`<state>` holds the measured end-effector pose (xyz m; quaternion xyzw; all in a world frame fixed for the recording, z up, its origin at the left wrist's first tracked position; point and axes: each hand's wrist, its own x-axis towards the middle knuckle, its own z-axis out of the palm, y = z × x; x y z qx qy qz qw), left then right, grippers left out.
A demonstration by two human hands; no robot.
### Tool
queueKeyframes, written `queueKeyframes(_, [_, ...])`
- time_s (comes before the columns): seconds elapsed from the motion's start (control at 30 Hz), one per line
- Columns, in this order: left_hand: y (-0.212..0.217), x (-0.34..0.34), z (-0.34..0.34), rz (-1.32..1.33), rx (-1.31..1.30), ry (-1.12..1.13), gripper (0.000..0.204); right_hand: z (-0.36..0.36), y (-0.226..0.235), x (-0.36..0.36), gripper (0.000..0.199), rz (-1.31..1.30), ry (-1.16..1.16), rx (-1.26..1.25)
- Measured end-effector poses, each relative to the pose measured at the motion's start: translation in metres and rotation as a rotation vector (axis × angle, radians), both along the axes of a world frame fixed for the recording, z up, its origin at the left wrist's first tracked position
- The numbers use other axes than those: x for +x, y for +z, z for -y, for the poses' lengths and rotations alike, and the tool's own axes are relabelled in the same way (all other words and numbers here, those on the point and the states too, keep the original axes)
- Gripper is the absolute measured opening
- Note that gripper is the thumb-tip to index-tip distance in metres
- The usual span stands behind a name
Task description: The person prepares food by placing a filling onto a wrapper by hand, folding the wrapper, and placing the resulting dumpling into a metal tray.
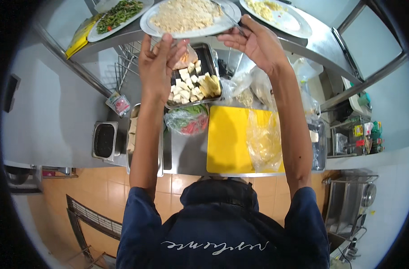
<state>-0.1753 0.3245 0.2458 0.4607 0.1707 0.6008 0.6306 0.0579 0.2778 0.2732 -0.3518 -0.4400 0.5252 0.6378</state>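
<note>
Both my hands are raised to the shelf at the far side, at the near rim of a white oval plate (pixel 147 27). A heap of pale, crumbly food (pixel 182 17) that looks like rice lies on it. My left hand (pixel 158 62) holds the plate's left part, its thumb at the rim and fingers bent beneath. Curled at the right end of the plate is my right hand (pixel 258 47), beside the handle of a metal spoon or fork (pixel 229 13). Below the plate, a tray (pixel 217 58) holds white cubes (pixel 182 89) and yellowish strips (pixel 210 85).
On the metal shelf stand a plate of green vegetables (pixel 119 15) and another oval plate (pixel 294 24). A yellow cutting board (pixel 227 139) with a clear plastic bag (pixel 263 143) lies on the counter. Bagged vegetables (pixel 187 120) and metal pans (pixel 105 141) are to the left.
</note>
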Motion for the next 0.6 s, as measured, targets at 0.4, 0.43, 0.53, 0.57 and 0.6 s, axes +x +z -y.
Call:
queueKeyframes(0.4, [-0.016, 0.017, -0.031, 0.178, -0.017, 0.016, 0.036, 0.105, -0.032, 0.004, 0.048, 0.127, -0.163, -0.044])
queueKeyframes(0.43, [-0.019, 0.015, -0.038, 0.176, -0.023, 0.019, 0.036, 0.115, -0.039, 0.002, 0.047, 0.142, -0.174, -0.103])
queueKeyframes(0.53, [-0.020, 0.016, -0.045, 0.248, 0.023, -0.002, 0.032, 0.150, -0.068, 0.002, 0.045, 0.167, -0.235, -0.226])
queueKeyframes(0.57, [-0.019, 0.017, -0.041, 0.246, 0.016, -0.008, 0.032, 0.161, -0.082, 0.006, 0.045, 0.193, -0.254, -0.296])
queueKeyframes(0.6, [-0.019, 0.021, -0.037, 0.254, 0.032, 0.024, 0.040, 0.174, -0.096, 0.011, 0.045, 0.191, -0.266, -0.302])
